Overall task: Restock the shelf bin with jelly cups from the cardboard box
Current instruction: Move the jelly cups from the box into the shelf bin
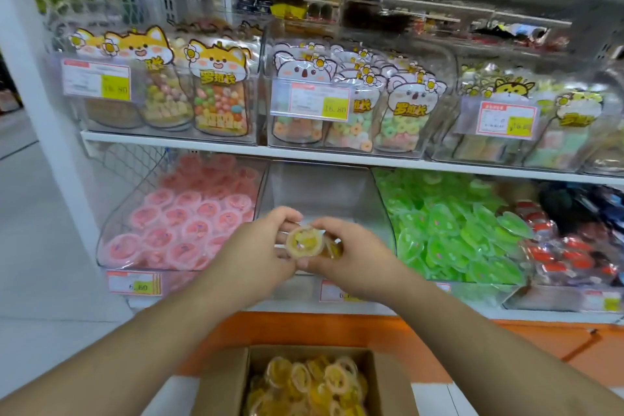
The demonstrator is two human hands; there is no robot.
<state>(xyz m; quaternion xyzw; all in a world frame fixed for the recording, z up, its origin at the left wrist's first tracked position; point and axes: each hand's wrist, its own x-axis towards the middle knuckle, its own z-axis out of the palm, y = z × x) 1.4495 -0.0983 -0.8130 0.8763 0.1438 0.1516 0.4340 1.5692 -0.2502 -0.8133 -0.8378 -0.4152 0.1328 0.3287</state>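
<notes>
Both hands raised at the front lip of the clear middle bin (pixel 324 186), fingers curled; left hand (pixel 260 246) and right hand (pixel 351 253) together grip a small stack of yellow jelly cups (pixel 304 241), front one lid-on to camera; bin interior behind them looks bare, open room above its low front edge; pink cups bin (pixel 189 213) left, green cups bin (pixel 456 226) right; cardboard box (pixel 223 382) below, open, holding yellow cups; price tag (pixel 135 283) reads 6.60, upper tags 16.80
</notes>
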